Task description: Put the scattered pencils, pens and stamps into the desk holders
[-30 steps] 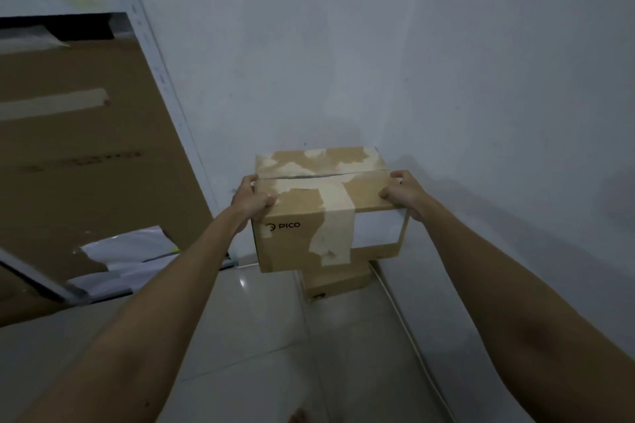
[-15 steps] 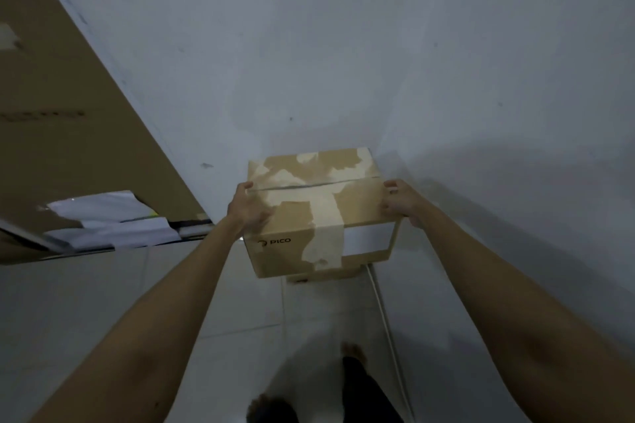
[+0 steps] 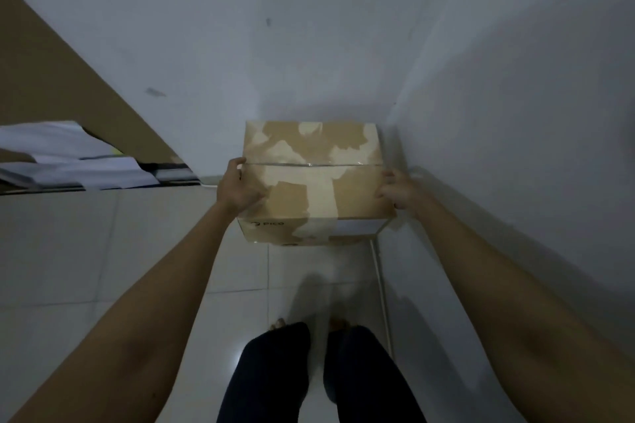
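Your left grip (image 3: 238, 191) and right grip (image 3: 400, 192) clasp opposite sides of the taped cardboard box (image 3: 312, 182), held in the wall corner above the tiled floor (image 3: 137, 268); pencils, pens, stamps and holders unseen.

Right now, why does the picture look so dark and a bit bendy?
Head view: dim, bluish light; the brown taped cardboard box, held between left hand and right hand, looks soft, its printed logo blurry. A faint glare spot shines on the white tiled floor. The wide lens stretches the forearms and bows the walls.
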